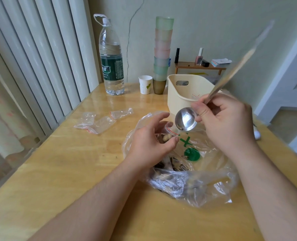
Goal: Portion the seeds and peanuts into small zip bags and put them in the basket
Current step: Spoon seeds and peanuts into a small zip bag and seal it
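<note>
**seedfan:** Zip bag [168, 134] is the one to watch. It's a small clear one with a red strip, held over the big plastic bag [187, 171] of seeds and peanuts at the near right of the table [66, 171]. Left hand [151, 140] has its fingers curled round it, pinching the mouth open, and you can already see peanuts and dark seeds inside. Right hand [226, 122] pinches a spoon [186, 121] low on the handle, bowl tipped right at the bag mouth and nearly empty, maybe one seed stuck in it.

**nutcase22:** So mid-fill?

**seedfan:** Looks like it, tail end of a scoop being emptied. I'd guess next is either another dip into the big bag or pressing the zip closed, which needs the spoon put down or at least a free thumb. Then it goes in the cream basket [184, 94] just behind the hands.

**nutcase22:** How many bags left?

**seedfan:** I count three empty zip bags [99, 122] lying crumpled to the left. Can't tell how many bags are in the basket, though there's a hint of red strip inside. Also one water bottle [112, 58], one paper cup [145, 84], one stack of plastic cups [162, 53].
</note>
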Demonstrator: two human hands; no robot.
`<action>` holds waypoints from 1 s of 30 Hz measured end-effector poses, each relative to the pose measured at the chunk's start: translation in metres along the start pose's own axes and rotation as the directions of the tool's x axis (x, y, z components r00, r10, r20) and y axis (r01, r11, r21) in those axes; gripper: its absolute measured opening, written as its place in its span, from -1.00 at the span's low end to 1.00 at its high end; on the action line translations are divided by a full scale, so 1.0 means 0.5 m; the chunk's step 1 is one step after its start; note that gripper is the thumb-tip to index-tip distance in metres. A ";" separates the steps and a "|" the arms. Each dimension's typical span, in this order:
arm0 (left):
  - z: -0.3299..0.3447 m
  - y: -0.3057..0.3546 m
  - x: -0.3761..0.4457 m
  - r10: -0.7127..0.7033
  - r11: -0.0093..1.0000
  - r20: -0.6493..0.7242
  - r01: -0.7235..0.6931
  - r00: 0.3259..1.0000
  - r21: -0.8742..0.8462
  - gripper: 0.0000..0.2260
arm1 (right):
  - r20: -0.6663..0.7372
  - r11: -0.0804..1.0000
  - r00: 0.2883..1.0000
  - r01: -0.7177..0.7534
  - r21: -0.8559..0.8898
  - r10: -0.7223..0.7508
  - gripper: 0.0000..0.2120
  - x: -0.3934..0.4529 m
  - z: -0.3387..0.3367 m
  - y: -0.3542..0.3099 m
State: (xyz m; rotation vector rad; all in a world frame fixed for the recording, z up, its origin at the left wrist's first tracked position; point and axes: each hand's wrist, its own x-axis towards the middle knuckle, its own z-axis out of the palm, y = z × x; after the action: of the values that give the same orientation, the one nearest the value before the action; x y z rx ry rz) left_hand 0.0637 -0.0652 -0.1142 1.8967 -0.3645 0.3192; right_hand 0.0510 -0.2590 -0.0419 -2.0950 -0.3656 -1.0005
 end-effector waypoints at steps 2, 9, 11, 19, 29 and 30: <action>-0.002 0.005 -0.001 0.010 1.000 0.001 -0.010 1.000 -0.006 -0.38 | 0.005 0.993 0.998 -0.065 0.100 0.065 -0.91 -0.010 0.001 0.007; 0.000 0.009 -0.005 -0.004 1.000 0.003 0.004 1.000 -0.014 -0.40 | -0.090 0.976 0.975 0.195 -0.094 -0.203 -0.82 -0.025 0.010 0.005; -0.002 0.007 -0.003 -0.014 1.000 0.007 0.014 1.000 -0.019 -0.41 | -0.104 0.984 0.981 0.158 -0.080 -0.166 -0.82 -0.025 0.010 0.011; -0.007 0.004 0.010 -0.042 0.997 -0.067 0.037 0.997 -0.069 -0.52 | 0.086 0.905 0.916 -0.400 0.145 0.391 -0.87 -0.040 0.008 0.049; -0.009 0.006 0.013 -0.037 0.987 -0.118 0.018 0.992 -0.161 -0.56 | 0.276 0.587 0.686 -0.722 0.366 0.673 -0.94 -0.081 0.077 0.100; -0.008 0.007 0.013 -0.039 0.986 -0.112 0.020 0.993 -0.166 -0.56 | 0.282 0.589 0.685 -0.725 0.357 0.672 -0.94 -0.079 0.081 0.108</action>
State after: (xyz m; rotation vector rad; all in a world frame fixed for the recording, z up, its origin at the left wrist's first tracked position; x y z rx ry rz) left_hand 0.0679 -0.0630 -0.1073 1.7115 -0.2770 0.3656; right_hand 0.0760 -0.2617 -0.1159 -1.6272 0.1890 -0.2642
